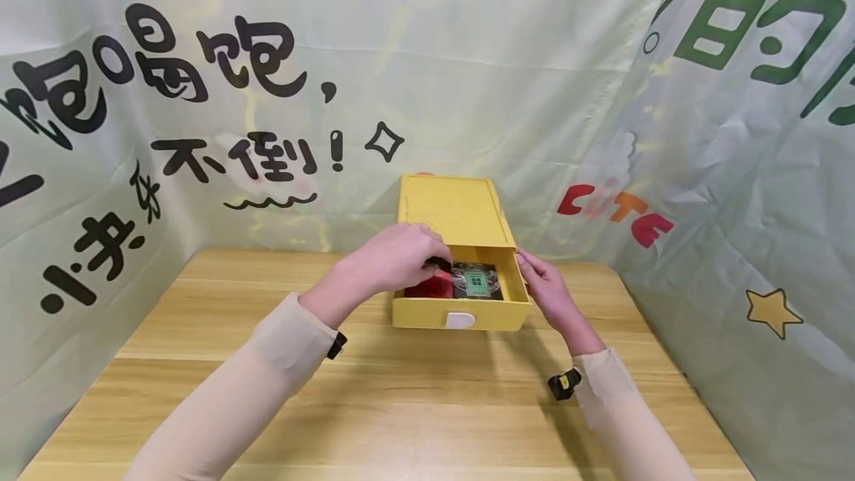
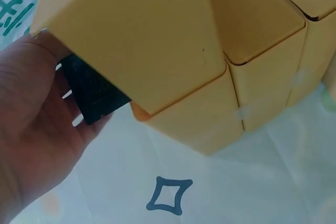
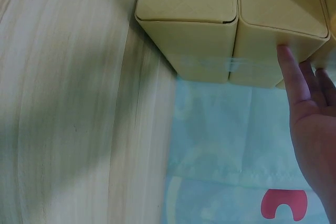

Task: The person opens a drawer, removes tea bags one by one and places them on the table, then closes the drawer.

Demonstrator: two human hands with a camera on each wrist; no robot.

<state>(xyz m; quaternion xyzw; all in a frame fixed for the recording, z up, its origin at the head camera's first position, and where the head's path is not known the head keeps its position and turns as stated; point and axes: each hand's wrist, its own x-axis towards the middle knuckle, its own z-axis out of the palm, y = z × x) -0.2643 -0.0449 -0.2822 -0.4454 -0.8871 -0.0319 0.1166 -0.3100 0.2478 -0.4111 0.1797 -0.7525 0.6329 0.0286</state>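
Note:
A yellow drawer unit (image 1: 450,206) stands at the back of the table with its top drawer (image 1: 494,315) pulled out. In that drawer lie a red packet (image 1: 427,286) on the left and a dark patterned packet with a green label (image 1: 477,282) on the right. My left hand (image 1: 403,254) reaches over the drawer's left side. It holds a flat dark packet (image 2: 94,90) with small notches along its edge; the drawer hides part of the packet. On the unit's right side my right hand (image 1: 549,289) rests with extended fingers (image 3: 294,74) touching the yellow wall.
Below the open drawer, two more drawers (image 3: 283,3) are shut in the stack. A white tab handle (image 1: 459,320) sits on the open drawer's front. The wooden table (image 1: 427,414) reaches back to a printed cloth (image 1: 467,95) that hangs behind and at both sides.

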